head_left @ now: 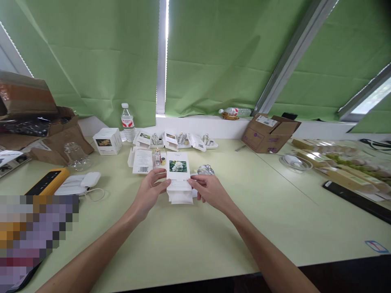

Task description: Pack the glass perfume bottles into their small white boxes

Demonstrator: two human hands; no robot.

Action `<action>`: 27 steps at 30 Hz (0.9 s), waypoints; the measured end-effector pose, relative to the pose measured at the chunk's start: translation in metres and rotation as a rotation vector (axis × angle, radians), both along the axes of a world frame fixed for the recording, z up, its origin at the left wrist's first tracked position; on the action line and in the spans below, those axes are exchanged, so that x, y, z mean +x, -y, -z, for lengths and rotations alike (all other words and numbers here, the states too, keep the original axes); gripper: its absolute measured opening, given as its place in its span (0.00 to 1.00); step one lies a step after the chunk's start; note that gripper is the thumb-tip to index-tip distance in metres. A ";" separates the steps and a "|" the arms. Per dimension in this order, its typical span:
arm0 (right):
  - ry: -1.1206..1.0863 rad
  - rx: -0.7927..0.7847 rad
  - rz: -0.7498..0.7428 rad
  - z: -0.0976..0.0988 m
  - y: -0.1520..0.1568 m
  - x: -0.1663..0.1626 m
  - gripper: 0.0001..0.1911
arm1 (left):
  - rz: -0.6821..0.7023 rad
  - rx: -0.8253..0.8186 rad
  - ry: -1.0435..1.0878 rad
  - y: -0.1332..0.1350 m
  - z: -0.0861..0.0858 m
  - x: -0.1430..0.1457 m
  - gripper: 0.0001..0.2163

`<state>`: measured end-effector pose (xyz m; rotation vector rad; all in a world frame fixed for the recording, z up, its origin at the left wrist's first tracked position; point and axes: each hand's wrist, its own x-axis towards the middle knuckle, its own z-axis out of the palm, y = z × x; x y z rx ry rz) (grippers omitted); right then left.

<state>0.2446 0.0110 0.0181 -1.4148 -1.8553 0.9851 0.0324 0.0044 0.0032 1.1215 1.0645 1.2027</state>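
Between my two hands is a flattish white cardboard box [179, 179] with a white-flower picture, its flaps open toward me. My left hand [152, 188] pinches its left edge with thumb and fingers. On the opposite edge, my right hand [210, 188] grips it the same way. Right behind the box lies a shiny silver foil-like piece [205, 169], close to my right fingers. Beyond my left hand are another opened white box [142, 160] with a barcode, a small glass bottle [157, 157] and a dark cap [163, 161].
Several opened white boxes [171, 140] with small bottles line the back. A stack of closed boxes [107, 141] and a water bottle [127, 123] stand left of them. A cardboard carton [269, 133] is at back right; a yellow-black device [48, 182] lies left.
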 end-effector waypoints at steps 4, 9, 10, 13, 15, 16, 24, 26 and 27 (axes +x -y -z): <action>-0.093 -0.094 -0.019 -0.004 0.000 0.002 0.21 | 0.024 0.002 0.035 -0.002 -0.001 -0.003 0.23; -0.125 -0.140 -0.025 -0.008 0.002 0.000 0.23 | 0.058 -0.051 0.030 -0.003 -0.002 -0.006 0.25; -0.111 -0.138 -0.022 -0.008 0.003 0.000 0.22 | 0.064 -0.067 0.021 -0.003 -0.002 -0.006 0.25; -0.086 -0.137 -0.020 -0.010 0.004 -0.002 0.21 | 0.086 -0.091 -0.007 -0.003 -0.003 -0.005 0.25; -0.090 -0.137 -0.021 -0.011 0.004 -0.002 0.21 | 0.095 -0.090 -0.013 -0.003 -0.004 -0.005 0.26; -0.093 -0.134 -0.021 -0.011 0.004 -0.001 0.21 | 0.094 -0.092 -0.014 -0.003 -0.004 -0.005 0.26; -0.147 -0.125 -0.068 -0.004 -0.001 0.003 0.21 | 0.103 -0.081 -0.002 -0.003 -0.005 -0.006 0.24; -0.147 -0.137 -0.068 -0.003 -0.001 0.002 0.21 | 0.110 -0.077 -0.006 -0.002 -0.006 -0.007 0.24; -0.143 -0.143 -0.063 -0.002 -0.001 0.002 0.22 | 0.120 -0.073 -0.006 -0.002 -0.006 -0.007 0.24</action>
